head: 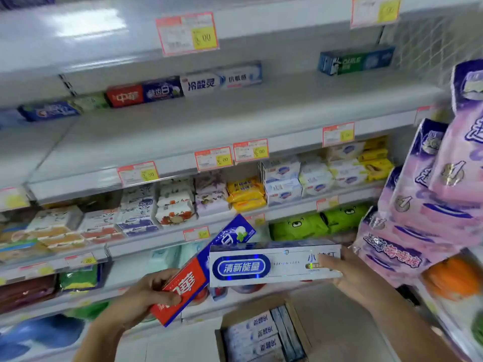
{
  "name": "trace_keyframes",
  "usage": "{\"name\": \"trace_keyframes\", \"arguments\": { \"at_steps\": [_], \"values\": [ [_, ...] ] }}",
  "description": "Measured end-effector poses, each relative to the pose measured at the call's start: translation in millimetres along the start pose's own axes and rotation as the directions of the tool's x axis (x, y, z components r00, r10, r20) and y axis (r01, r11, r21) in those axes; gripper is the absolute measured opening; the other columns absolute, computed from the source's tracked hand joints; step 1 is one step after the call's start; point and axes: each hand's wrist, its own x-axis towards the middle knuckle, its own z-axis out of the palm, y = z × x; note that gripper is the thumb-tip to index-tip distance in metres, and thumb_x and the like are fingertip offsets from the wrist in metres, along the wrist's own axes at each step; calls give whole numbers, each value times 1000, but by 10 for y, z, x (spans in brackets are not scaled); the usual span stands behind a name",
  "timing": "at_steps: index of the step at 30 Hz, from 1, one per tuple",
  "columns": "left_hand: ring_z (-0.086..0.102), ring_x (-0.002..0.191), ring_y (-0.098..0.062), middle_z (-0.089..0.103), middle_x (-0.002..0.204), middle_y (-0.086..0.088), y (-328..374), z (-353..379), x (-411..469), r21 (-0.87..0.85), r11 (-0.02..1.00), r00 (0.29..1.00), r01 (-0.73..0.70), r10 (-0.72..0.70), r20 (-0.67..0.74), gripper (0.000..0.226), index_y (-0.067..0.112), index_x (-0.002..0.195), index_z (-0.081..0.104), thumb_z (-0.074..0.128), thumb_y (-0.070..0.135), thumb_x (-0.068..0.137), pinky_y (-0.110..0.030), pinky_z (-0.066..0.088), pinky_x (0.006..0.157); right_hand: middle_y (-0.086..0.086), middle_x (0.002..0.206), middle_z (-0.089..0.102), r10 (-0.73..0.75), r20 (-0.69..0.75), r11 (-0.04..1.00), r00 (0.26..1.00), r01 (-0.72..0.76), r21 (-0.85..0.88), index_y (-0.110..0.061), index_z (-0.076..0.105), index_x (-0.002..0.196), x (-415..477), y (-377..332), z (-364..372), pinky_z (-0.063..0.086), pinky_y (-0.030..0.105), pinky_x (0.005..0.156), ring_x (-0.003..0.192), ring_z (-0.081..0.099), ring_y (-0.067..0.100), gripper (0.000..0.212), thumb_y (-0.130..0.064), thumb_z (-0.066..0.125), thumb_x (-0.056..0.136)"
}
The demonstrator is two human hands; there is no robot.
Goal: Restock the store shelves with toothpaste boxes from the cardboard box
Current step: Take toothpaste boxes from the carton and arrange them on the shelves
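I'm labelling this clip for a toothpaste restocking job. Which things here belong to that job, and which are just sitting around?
Part of the job:
red and blue toothpaste box, held by the left hand
white toothpaste box, held by the right hand
cardboard box
toothpaste shelf

Just there:
white packets
pink packs
green packs

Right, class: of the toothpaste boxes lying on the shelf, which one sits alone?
The blue-and-green box at the far right, close to the mesh wall. It has bare shelf on both sides, while the row of other boxes lines up together further left.
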Motion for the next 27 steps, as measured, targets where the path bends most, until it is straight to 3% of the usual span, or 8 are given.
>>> {"name": "trace_keyframes", "arguments": {
  "at_steps": [3, 6, 8, 11, 12, 17, 22, 27],
  "values": [
    [66, 73, -30, 65, 102, -33, 377, -47, -388, 12, 993, 993, -114, 114, 6, 79, 3, 107, 70, 95, 23, 35, -30, 56, 65, 27, 101, 69, -65, 118, 998, 991, 63, 17, 0, 67, 103, -89, -397, 360, 58, 43, 66, 89, 69, 37, 95, -31, 99, 19],
    [66, 66, -25, 68, 92, -27, 744, -111, -715, 34, 970, 969, -240, 242, -53, 76, 7, 107, 71, 94, 24, 36, -27, 55, 57, 20, 84, 72, -174, 92, 981, 980, 164, 107, -2, 65, 90, -140, -772, 699, 58, 40, 53, 73, 72, 32, 95, -28, 97, 4],
    [65, 62, -22, 69, 88, -24, 953, -143, -848, 49, 947, 940, -318, 322, -110, 77, 6, 105, 72, 94, 27, 34, -23, 52, 53, 12, 73, 73, -272, 52, 955, 961, 263, 139, -8, 73, 71, -143, -985, 881, 58, 38, 48, 64, 71, 26, 74, -27, 97, 3],
    [65, 58, -19, 70, 83, -20, 1204, -231, -1053, -3, 915, 897, -402, 394, -202, 74, 3, 98, 73, 92, 22, 29, -21, 51, 49, 6, 70, 73, -392, 33, 900, 919, 375, 222, -17, 76, 58, -147, -1268, 1124, 55, 30, 43, 60, 71, 18, 16, -21, 86, 47],
    [64, 56, -18, 70, 81, -18, 1271, -253, -1103, -13, 907, 887, -421, 409, -212, 73, 4, 95, 74, 93, 24, 28, -21, 51, 49, 5, 74, 74, -434, 42, 882, 900, 415, 225, -18, 77, 62, -144, -1339, 1184, 55, 29, 45, 63, 71, 17, 9, -23, 78, 55],
    [64, 55, -18, 69, 81, -18, 1517, -383, -1188, -65, 889, 872, -453, 427, -238, 71, 2, 87, 75, 96, 27, 24, -21, 50, 48, -1, 78, 74, -464, 40, 874, 885, 449, 186, -20, 77, 63, -158, -1536, 1375, 56, 23, 51, 68, 71, 11, 29, -21, 53, 78],
    [64, 59, -20, 69, 84, -19, 1601, -493, -1169, -75, 901, 881, -426, 395, -262, 83, -5, 95, 70, 96, 28, 24, -22, 50, 50, -1, 75, 74, -436, -23, 888, 900, 434, 152, -20, 77, 60, -177, -1577, 1434, 56, 22, 51, 65, 71, 10, 42, -18, 47, 90],
    [69, 73, -22, 72, 96, -16, 1803, -650, -1115, 72, 929, 872, -364, 367, -324, 97, 8, 105, 69, 95, 42, 18, -27, 57, 63, 0, 82, 75, -457, -85, 879, 886, 464, 109, -16, 75, 79, -192, -1582, 1498, 56, 22, 53, 73, 72, 11, 20, -19, 56, 82]
  ]
}}
